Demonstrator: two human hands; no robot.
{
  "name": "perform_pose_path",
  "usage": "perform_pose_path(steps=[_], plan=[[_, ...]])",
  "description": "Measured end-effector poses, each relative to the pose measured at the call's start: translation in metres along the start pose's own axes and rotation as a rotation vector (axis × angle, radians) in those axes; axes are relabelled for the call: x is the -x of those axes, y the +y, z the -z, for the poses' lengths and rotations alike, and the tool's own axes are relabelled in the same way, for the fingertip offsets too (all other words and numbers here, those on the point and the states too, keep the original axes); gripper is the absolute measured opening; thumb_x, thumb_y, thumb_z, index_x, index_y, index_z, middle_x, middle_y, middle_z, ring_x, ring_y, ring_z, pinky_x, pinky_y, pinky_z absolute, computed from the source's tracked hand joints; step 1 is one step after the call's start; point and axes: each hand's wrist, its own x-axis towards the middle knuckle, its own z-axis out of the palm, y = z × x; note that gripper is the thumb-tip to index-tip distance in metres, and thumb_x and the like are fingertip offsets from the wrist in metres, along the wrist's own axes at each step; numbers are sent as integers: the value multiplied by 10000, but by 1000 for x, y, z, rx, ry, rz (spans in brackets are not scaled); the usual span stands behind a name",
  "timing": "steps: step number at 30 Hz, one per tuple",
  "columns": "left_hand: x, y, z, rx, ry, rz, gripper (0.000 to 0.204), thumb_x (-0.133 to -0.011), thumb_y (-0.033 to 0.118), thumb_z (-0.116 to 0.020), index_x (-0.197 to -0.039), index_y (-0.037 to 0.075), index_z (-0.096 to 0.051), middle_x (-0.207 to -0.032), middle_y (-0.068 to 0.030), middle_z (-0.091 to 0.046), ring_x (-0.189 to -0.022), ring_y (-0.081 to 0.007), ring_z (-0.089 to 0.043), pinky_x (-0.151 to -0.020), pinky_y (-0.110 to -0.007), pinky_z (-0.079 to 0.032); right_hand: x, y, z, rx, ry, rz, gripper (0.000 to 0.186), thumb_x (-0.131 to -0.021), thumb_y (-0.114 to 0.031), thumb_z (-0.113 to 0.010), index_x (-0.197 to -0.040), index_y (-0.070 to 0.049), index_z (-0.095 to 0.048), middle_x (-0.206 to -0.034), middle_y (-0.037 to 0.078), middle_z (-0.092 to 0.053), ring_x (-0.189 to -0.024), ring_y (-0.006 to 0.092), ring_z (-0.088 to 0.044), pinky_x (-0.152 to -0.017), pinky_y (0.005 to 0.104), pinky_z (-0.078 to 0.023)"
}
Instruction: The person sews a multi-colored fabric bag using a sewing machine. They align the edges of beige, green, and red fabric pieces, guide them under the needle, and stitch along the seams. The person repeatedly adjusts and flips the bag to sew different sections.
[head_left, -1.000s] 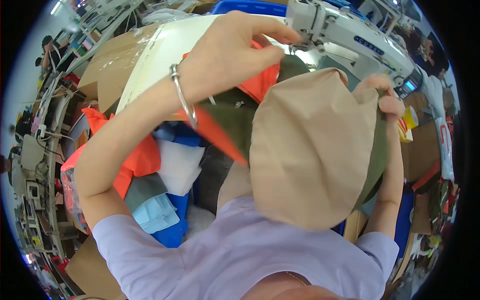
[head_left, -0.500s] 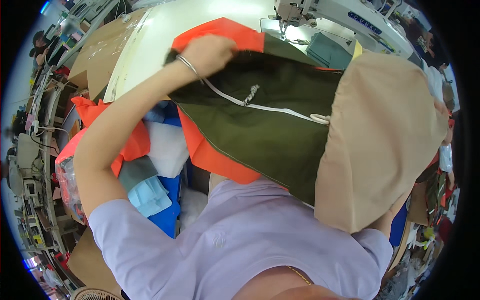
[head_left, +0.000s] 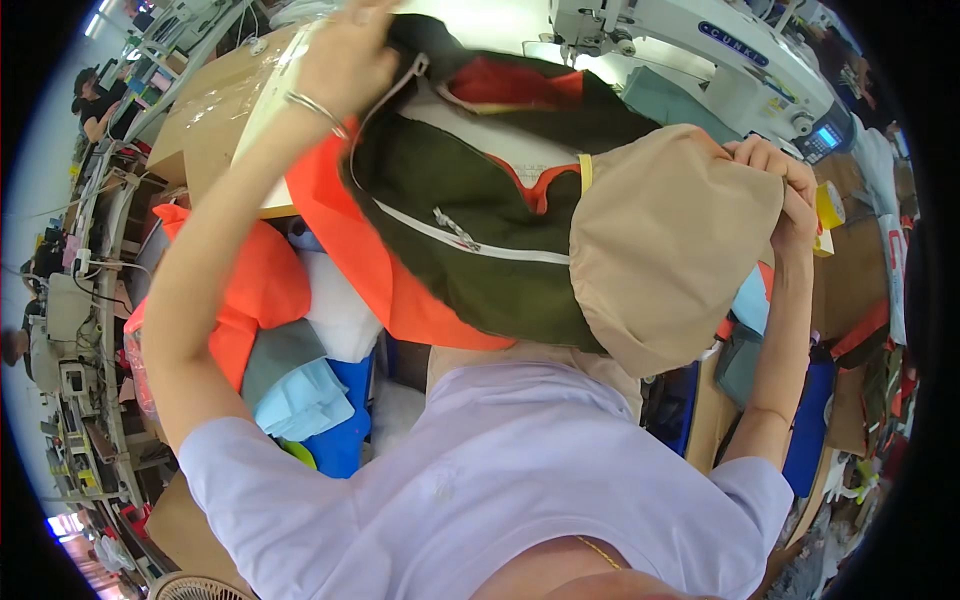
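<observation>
My left hand [head_left: 350, 70], with a silver bangle on its wrist, is high at the top edge beside the dark end of an olive and orange fabric piece [head_left: 475, 290]; its fingers are smeared and partly cut off. The piece has a white zip [head_left: 513, 252], a pale cord knot and red and yellow edging. On its right, my right hand [head_left: 775, 170] grips the edge of a beige fabric panel [head_left: 665, 250], which hangs over the olive part. Above the fabric stands a white sewing machine [head_left: 690, 55] on a pale table [head_left: 485, 30], with folded grey-green cloth [head_left: 645, 90] near it.
Orange fabric [head_left: 265, 280], light blue cloth [head_left: 305, 400] and a blue bin [head_left: 345, 445] lie at my left. Cardboard [head_left: 195, 115] flanks the table. A yellow roll [head_left: 828, 205] is at the right. Another person [head_left: 95, 105] is at the far left among cluttered benches.
My left hand has risen toward the top edge since half a second ago, lifting clear of the middle. The beige panel has moved left, and an opening in the fabric now shows red and white inside.
</observation>
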Motion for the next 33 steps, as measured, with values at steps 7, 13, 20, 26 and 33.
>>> perform_pose_path(steps=[7, 13, 20, 26, 33], plan=[[4, 40, -17, 160, -488, 530, 676, -832, 375, -728, -1430, 132, -532, -1157, -218, -708, -1005, -387, -692, -895, -459, -548, -4, 1, 3, 304, -97, -195, 108, -654, -54, -516, -705, 2, -593, -753, 68, -612, -798, 219, -593, -1065, 459, -425], [6, 18, -42, 521, -547, 477, 318, -882, 213, -552, -959, -36, -735, -993, -245, -722, -930, -403, -692, -851, -478, -538, -13, -21, -67, 477, -317, -52, 491, -638, 9, -486, -1063, -14, -732, -1034, 159, -734, -977, 319, -694, -927, 390, -532], [-12, 39, -23, 2066, -515, 1114, 465, -975, 273, -546, -1344, -5, -597, -1363, -143, -636, -1245, -290, -602, -1110, -439, -456, -39, 88, -186, 322, -227, 32, 422, -862, -70, -514, -1263, 30, -602, -1218, 219, -619, -1175, 367, -596, -1003, 454, -480], [28, 106, 67, 1814, -921, 1198, 368, -981, 278, -578, -1219, 5, -643, -1127, -122, -717, -1004, -251, -697, -914, -430, -577, -83, 49, -126, 660, 92, 177, 318, -880, -220, -653, -1169, -89, -661, -1034, 165, -684, -921, 331, -658, -751, 380, -537], [3, 137, 70, 1546, -763, 874, 321, -992, 276, -573, -1141, 7, -664, -1063, -130, -729, -938, -231, -706, -857, -393, -587, -150, 89, -160, -29, -461, -126, 331, -942, -301, -565, -1175, -110, -703, -1094, 96, -724, -996, 243, -685, -814, 395, -574]])
